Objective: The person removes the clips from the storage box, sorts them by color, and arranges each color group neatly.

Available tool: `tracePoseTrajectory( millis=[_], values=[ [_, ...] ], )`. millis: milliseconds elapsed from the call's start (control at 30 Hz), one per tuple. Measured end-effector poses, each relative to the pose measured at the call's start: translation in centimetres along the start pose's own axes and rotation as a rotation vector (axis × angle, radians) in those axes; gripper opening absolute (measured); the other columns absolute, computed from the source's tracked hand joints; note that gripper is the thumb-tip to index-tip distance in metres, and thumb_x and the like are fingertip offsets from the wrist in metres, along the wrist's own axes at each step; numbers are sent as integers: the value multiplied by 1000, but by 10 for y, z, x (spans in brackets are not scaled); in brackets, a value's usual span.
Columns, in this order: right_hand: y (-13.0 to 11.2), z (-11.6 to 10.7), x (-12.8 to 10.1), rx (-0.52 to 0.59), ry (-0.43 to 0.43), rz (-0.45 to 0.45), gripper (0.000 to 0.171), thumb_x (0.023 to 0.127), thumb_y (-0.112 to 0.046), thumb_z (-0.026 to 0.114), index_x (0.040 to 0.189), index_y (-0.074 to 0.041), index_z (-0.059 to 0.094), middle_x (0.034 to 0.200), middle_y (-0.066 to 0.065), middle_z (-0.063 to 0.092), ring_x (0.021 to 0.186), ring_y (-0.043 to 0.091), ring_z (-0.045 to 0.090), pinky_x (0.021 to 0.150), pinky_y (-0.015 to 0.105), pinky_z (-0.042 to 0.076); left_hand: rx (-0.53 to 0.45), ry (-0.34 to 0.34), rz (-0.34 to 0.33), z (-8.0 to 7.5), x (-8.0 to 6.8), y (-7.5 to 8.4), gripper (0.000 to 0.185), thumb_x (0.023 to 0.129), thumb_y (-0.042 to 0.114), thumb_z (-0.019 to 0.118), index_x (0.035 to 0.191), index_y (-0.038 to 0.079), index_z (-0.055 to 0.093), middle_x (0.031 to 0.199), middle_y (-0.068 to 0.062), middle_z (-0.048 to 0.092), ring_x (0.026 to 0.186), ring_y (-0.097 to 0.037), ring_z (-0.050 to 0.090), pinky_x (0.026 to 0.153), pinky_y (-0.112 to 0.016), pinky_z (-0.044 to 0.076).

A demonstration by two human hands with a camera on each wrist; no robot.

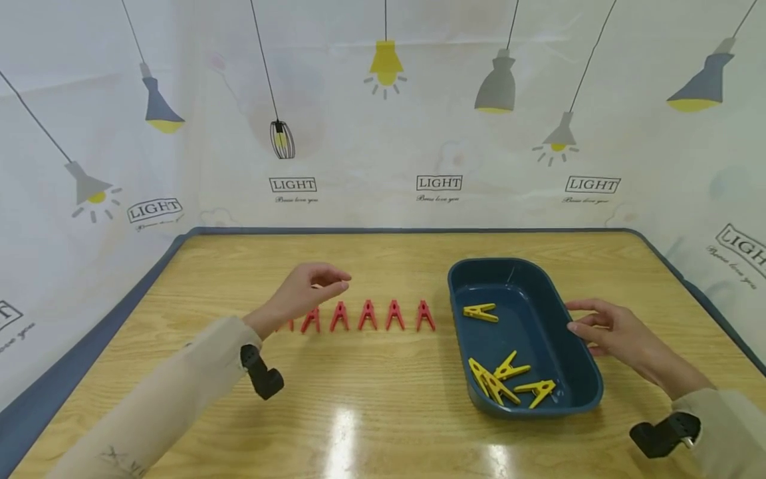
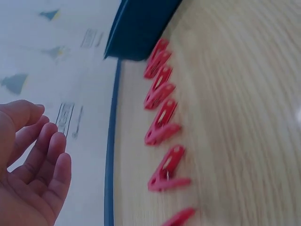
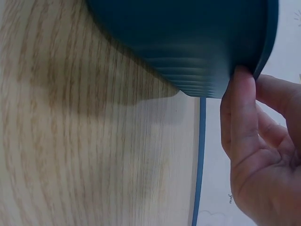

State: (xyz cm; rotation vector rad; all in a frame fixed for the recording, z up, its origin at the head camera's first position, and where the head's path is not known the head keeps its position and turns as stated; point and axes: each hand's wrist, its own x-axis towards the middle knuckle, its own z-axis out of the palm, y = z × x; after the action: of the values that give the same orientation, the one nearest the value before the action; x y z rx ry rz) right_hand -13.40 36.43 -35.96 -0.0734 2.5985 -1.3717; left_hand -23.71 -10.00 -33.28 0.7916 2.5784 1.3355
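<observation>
On counter (image 1: 383, 412), we note left hand (image 1: 305, 293) loose, empty, above red pegs (image 1: 368, 315): light, stiff, pinch by tails. Right hand (image 1: 616, 336) fingertips touch tray (image 1: 541, 399) rim, fingers relaxed.

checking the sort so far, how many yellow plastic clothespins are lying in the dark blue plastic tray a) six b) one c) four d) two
c) In the head view the dark blue plastic tray holds four yellow plastic clothespins: one lies alone near the far end, and three are clustered at the near end. The red plastic clothespins all stand in a row on the wooden table, outside the tray.
</observation>
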Motion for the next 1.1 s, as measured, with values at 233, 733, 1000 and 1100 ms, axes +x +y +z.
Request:
tracePoseTrajectory(
  millis=[233, 733, 1000, 1100],
  values=[
    [-1, 0, 1, -2, 0, -3, 54, 91, -25, 50, 132, 5, 30, 102, 16, 55, 83, 8, 57, 68, 37, 50, 8, -134, 93, 33, 10, 23, 20, 87, 16, 57, 104, 6, 64, 91, -2, 62, 78, -13, 57, 66, -27, 48],
    [3, 2, 1, 6, 3, -14, 54, 92, -26, 49, 132, 5, 30, 102, 18, 56, 82, 9, 59, 70, 42, 50, 78, -363, 353, 85, 31, 81, 14, 85, 11, 60, 97, 6, 65, 87, 1, 60, 73, -5, 53, 66, -20, 46],
    [3, 0, -1, 10, 1, -18, 55, 91, -27, 49, 132, 6, 30, 102, 19, 56, 83, 9, 59, 70, 40, 50, 178, -509, 444, 122, 44, 113, 19, 86, 18, 60, 102, 9, 63, 87, 7, 58, 76, 3, 51, 70, -9, 41],
    [3, 1, -1, 21, -5, -30, 54, 92, -26, 49, 132, 6, 30, 100, 17, 56, 83, 9, 59, 70, 39, 50, 217, -592, 431, 134, 49, 123, 21, 86, 19, 59, 105, 11, 62, 90, 9, 58, 78, 5, 51, 71, -8, 39]
  ],
)
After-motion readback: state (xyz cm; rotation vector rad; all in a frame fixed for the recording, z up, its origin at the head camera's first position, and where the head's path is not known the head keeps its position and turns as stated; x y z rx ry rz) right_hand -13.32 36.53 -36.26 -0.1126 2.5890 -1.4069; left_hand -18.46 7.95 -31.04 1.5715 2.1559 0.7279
